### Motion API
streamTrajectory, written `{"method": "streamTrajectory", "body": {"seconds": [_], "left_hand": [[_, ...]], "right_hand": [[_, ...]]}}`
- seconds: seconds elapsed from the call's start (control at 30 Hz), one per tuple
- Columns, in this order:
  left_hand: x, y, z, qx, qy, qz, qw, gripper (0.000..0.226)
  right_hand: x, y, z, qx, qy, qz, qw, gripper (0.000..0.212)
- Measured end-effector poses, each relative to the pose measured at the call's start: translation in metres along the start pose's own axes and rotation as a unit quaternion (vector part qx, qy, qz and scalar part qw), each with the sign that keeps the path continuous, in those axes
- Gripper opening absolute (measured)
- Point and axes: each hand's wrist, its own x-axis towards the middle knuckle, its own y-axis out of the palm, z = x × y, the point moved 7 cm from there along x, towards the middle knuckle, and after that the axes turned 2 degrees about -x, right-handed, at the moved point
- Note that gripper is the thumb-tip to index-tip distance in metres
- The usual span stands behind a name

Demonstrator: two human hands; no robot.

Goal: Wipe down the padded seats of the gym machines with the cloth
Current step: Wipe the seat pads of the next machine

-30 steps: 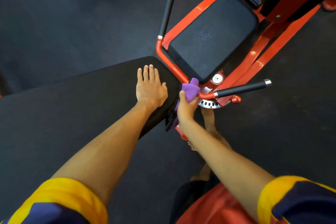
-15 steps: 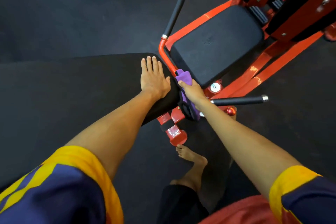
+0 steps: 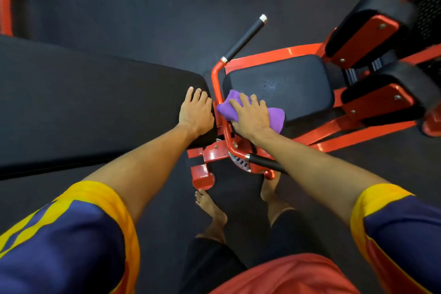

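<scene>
Cloth (image 3: pixel 275 116), purple and bunched, lies on the near end of the black padded seat (image 3: pixel 296 88), under the right hand (image 3: pixel 250 118). Nearest the camera are yellow-edged navy sleeves (image 3: pixel 71 234) and two bare feet (image 3: pixel 211 210) on the dark floor (image 3: pixel 119 7), just beside the machine's red base (image 3: pixel 202 176). A black-gripped handle (image 3: pixel 265 163) runs under the right forearm. Farther on, the left hand (image 3: pixel 195 113) rests flat, fingers straight and together, on the end of a long black pad (image 3: pixel 95 102). Just across a curved red bar (image 3: pixel 217 93), the right hand lies spread over the cloth, pressing it to the seat; one finger wears a ring. Beyond, a second black handle (image 3: pixel 245 38) angles away, and two red-backed pads (image 3: pixel 365 40) stand farthest.
</scene>
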Motion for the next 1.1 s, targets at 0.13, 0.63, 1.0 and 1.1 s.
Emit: {"method": "streamTrajectory", "body": {"seconds": [0.13,0.63,1.0,1.1], "left_hand": [[0.026,0.004,-0.001,-0.003,-0.022,-0.037,0.999,0.059],[0.047,0.028,-0.007,0.112,-0.032,-0.053,0.992,0.069],[0.047,0.026,-0.006,0.101,-0.041,-0.047,0.993,0.07],[0.045,0.026,-0.006,0.097,-0.043,-0.039,0.994,0.068]], "right_hand": [[0.012,0.035,-0.018,-0.079,-0.098,0.011,0.992,0.071],[0.099,0.036,0.007,-0.05,-0.203,-0.017,0.978,0.058],[0.085,0.041,-0.007,-0.12,-0.36,-0.039,0.924,0.057],[0.13,0.013,-0.009,-0.061,-0.244,-0.029,0.967,0.054]]}}
